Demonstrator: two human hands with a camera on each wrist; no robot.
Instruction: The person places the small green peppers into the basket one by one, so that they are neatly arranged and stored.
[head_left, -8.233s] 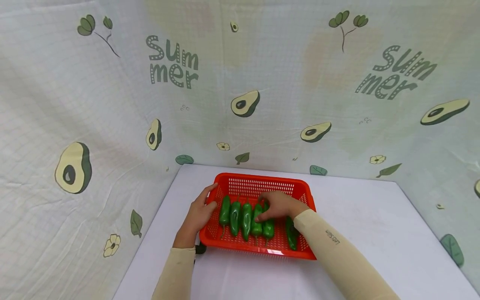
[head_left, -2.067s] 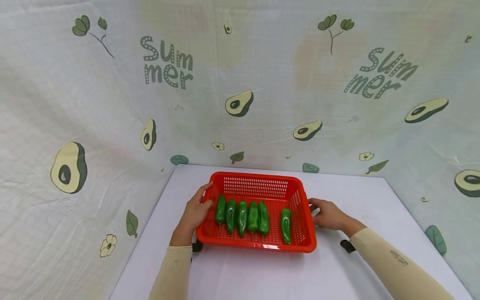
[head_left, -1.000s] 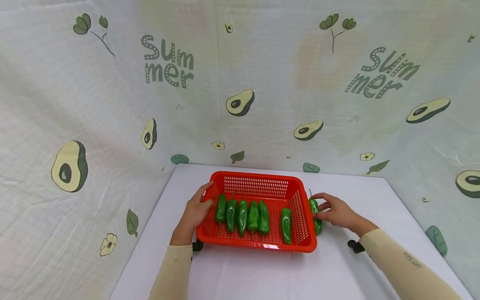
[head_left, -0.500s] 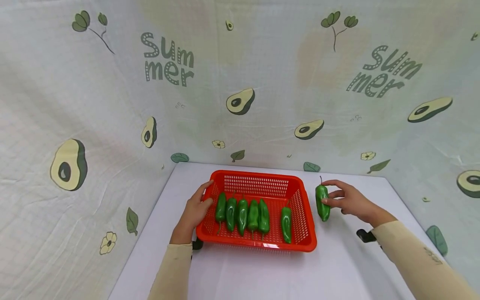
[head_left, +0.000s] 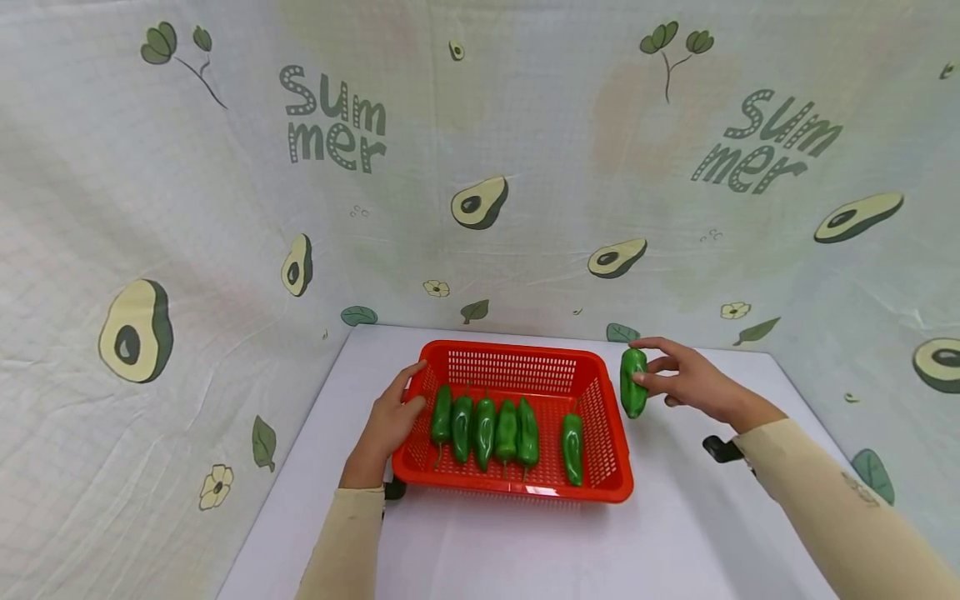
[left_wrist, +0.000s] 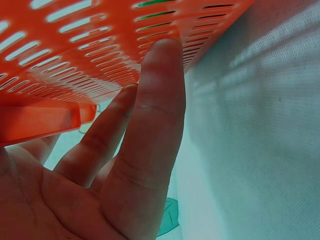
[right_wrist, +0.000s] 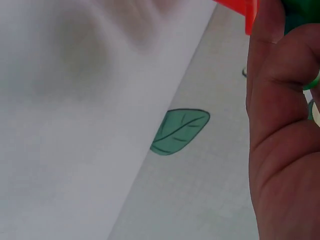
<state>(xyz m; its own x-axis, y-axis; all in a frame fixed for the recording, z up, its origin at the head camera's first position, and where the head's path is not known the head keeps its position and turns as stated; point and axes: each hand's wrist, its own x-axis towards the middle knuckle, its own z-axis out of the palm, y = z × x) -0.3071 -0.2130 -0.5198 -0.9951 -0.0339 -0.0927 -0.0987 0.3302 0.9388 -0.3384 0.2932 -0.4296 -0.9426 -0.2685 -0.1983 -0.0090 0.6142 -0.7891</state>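
A green chili pepper is pinched upright between the thumb and fingers of my right hand, raised just outside the basket's right rim. In the right wrist view, only a bit of this pepper shows beyond the fingers. The red slotted plastic basket holds a row of several green chili peppers at its left and middle, with a single pepper apart at its right. My left hand grips the basket's left side, its fingers against the outer wall in the left wrist view.
The white table carries the basket near its back edge. A cloth backdrop printed with avocados and leaves rises behind and at both sides. Dark wrist devices sit under the forearms.
The right hand let go inside the basket, reached to its outer right side, gripped a chili pepper there and lifted it, first rightward, then up and slightly left. The left hand stays on the basket.
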